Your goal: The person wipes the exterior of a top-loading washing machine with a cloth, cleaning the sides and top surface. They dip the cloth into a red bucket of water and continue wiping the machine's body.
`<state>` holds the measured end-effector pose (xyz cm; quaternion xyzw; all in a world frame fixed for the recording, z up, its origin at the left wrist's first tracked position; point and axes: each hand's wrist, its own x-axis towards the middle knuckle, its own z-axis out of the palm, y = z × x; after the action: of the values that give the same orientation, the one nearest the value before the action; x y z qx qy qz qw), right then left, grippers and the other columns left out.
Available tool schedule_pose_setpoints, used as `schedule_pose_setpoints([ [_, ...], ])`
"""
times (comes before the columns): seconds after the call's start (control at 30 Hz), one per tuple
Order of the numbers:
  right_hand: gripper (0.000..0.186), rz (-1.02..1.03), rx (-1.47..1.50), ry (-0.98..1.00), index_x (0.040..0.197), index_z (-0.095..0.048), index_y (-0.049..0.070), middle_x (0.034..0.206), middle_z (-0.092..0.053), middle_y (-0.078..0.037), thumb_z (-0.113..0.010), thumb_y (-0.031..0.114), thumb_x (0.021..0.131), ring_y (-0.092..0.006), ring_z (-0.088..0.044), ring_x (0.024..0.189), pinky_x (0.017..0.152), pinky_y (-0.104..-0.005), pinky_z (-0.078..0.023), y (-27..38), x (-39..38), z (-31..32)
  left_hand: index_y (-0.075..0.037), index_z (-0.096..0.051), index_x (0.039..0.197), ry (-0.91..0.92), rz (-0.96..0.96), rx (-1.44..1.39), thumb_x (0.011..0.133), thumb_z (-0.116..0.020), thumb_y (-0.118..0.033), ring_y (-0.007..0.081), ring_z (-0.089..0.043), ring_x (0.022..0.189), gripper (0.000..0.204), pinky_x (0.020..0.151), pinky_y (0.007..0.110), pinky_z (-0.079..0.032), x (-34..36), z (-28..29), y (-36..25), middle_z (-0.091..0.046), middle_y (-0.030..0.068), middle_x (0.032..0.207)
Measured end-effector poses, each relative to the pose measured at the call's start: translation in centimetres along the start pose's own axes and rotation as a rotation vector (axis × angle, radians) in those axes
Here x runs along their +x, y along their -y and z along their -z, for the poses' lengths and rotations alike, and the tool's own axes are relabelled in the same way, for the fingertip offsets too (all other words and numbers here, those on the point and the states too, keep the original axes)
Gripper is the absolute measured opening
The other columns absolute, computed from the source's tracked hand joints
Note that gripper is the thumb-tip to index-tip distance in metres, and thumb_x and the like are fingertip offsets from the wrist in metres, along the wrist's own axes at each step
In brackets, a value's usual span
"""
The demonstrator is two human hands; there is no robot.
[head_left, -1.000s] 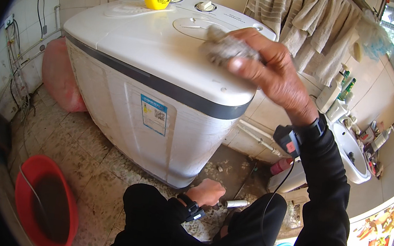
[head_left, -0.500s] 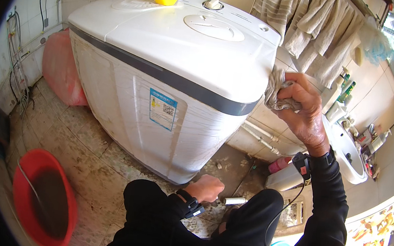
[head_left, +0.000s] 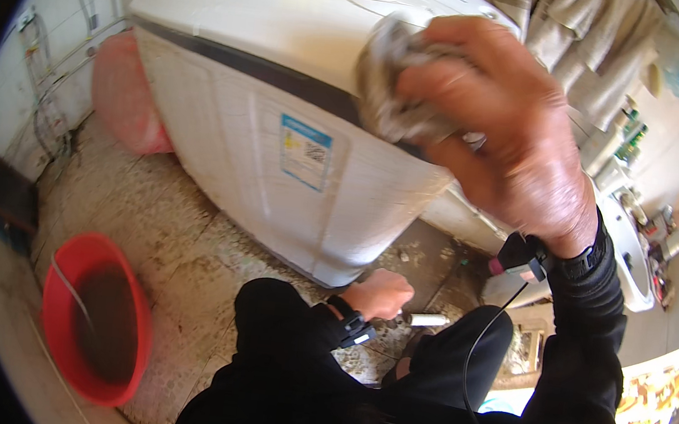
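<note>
My right hand (head_left: 504,126) is raised, its fingers closed round a crumpled grey-white rag (head_left: 384,75). Motion blurs both. They are in front of the near right part of a white twin-tub washing machine (head_left: 232,128), hiding part of its lid and dark trim band. Whether the rag touches the machine, I cannot tell. Low down, my left hand (head_left: 380,294) is a loose fist beside the machine's bottom corner, with nothing seen in it. Its wrist rests by my knee. A blue and white label (head_left: 304,153) sits on the machine's front panel.
A red basin (head_left: 143,332) of murky water, with a pale hose in it, stands at the left. A pinkish bag-like bundle (head_left: 129,92) leans behind the machine. Towels (head_left: 596,53) hang at the right above a white sink (head_left: 632,254). A white cylinder (head_left: 429,319) lies on the dirty floor.
My right hand has moved the rag from the machine's right side edge leftward, up and closer to me, over its front corner. My view has shifted slightly; the left hand stays a low fist.
</note>
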<state>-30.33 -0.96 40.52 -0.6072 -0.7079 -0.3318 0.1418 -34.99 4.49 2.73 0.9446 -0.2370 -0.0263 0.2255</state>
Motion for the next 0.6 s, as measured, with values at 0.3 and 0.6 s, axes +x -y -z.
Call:
schedule_pose_setpoints([
  [0.3,0.037,-0.049,-0.129,-0.104,0.106,-0.077,0.004,0.126,-0.066,-0.02,-0.078,-0.006,0.071,-0.0372,-0.072,0.109,0.087,-0.0473,-0.064,0.2,-2.9,0.8,-0.006,-0.074,0.083,-0.01,0.044,0.019,0.081,-0.076,-0.014,0.0438,-0.075,0.084,0.009,0.073,0.055,-0.059,-0.1,-0.9,0.4,-0.076,0.0186,0.085],
  [0.6,0.025,-0.79,0.559,-0.453,0.105,-0.07,0.001,0.123,-0.071,-0.009,-0.081,-0.011,0.086,-0.0151,-0.07,0.105,0.087,-0.0288,-0.06,-4.1,-16.4,-10.7,-0.005,-0.08,0.085,-0.026,0.015,0.018,0.079,-0.079,-0.012,0.0421,-0.078,0.09,0.009,0.079,0.053,-0.061,0.5,-1.6,-0.2,-0.079,0.0204,0.091],
])
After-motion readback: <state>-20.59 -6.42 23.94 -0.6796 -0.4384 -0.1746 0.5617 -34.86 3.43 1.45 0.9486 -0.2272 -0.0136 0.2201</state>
